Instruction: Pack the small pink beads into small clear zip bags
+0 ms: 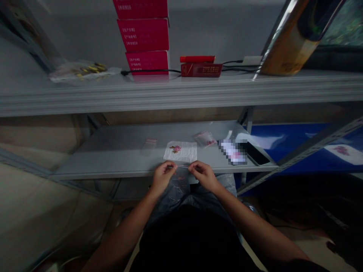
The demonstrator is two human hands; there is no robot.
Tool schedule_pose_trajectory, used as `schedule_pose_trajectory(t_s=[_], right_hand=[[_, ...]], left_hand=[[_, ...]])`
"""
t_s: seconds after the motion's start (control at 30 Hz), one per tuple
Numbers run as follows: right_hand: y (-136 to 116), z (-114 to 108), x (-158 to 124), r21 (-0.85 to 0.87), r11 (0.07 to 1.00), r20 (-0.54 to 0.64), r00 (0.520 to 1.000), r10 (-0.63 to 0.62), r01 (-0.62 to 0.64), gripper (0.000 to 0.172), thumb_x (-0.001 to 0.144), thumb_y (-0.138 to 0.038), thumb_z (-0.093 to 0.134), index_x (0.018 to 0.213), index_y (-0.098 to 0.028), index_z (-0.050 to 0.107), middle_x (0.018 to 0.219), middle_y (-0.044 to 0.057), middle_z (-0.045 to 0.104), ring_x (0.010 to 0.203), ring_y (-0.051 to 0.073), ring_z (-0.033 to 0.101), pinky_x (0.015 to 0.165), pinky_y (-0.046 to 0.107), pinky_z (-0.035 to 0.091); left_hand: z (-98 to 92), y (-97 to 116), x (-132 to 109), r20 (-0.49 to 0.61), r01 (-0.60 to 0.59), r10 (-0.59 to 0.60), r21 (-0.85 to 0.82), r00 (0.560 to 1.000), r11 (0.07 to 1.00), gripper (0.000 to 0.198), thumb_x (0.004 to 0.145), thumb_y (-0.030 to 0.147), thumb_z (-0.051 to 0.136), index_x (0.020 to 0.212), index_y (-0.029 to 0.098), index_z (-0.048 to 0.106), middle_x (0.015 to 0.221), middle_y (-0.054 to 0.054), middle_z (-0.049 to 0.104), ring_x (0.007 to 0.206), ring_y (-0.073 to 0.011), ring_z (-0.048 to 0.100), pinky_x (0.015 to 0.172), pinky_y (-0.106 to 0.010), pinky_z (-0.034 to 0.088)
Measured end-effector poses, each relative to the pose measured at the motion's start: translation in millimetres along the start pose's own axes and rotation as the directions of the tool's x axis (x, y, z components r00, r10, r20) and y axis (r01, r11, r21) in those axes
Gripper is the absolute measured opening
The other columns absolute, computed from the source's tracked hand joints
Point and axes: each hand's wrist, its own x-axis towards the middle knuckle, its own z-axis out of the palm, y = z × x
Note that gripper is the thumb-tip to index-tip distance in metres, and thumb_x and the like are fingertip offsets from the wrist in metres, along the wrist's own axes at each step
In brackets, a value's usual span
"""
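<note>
Between my two hands a small clear plastic bag (181, 173) is stretched by its top edge, with something small and reddish showing in it. My left hand (164, 174) pinches the left corner of the bag. At the right corner my right hand (204, 174) does the same with thumb and finger. Both hands are at the front edge of the lower shelf (113, 153), above my lap. Just beyond them lies a crumpled white sheet (185, 152), with a pink flower-shaped ornament (176, 149) on it.
A flat clear bag (149, 146) and a bag with pink pieces (206, 139) lie behind. To the right are a blurred-out item (234, 152) and a dark phone (257, 153). The upper shelf (170, 94) overhangs, bearing red boxes (146, 36) and a yellow container (289, 49).
</note>
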Motion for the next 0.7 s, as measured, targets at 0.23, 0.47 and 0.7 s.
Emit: schedule_pose_trajectory(t_s=[0.23, 0.47, 0.7], right_hand=[[4.3, 2.7, -3.8, 0.012, 0.999, -0.013, 0.999, 0.034, -0.034, 0.021, 0.092, -0.040, 0.069, 0.089, -0.020, 0.068, 0.082, 0.002, 0.065, 0.072, 0.016, 0.057, 0.068, 0.029, 0.047], [3.7, 10.8, -13.6, 0.000, 1.000, -0.011, 1.000, 0.029, -0.029, 0.015, 0.092, -0.035, 0.069, 0.092, -0.020, 0.067, 0.086, 0.002, 0.066, 0.080, 0.018, 0.060, 0.075, 0.030, 0.048], [7.5, 10.2, -12.0, 0.054, 0.998, 0.007, 0.999, 0.040, -0.040, 0.016, 0.092, -0.036, 0.069, 0.090, -0.020, 0.070, 0.085, 0.002, 0.069, 0.078, 0.018, 0.061, 0.074, 0.030, 0.046]], left_hand=[[1.4, 0.0, -1.4, -0.016, 0.007, -0.007, -0.032, 1.000, 0.999, 0.024, 0.084, 0.040, 0.076, 0.091, 0.018, 0.071, 0.087, -0.002, 0.069, 0.067, -0.0136, 0.062, 0.067, -0.027, 0.051], [11.1, 7.6, -15.1, 0.096, -0.096, 0.094, 0.020, 0.991, 0.995, 0.020, 0.092, 0.039, 0.068, 0.092, 0.019, 0.064, 0.088, -0.001, 0.064, 0.074, -0.0141, 0.061, 0.070, -0.026, 0.049], [15.0, 5.0, -16.7, 0.146, -0.108, 0.098, 0.062, 0.984, 0.992, 0.021, 0.099, 0.041, 0.061, 0.095, 0.020, 0.061, 0.086, -0.002, 0.063, 0.080, -0.0165, 0.062, 0.073, -0.027, 0.049]])
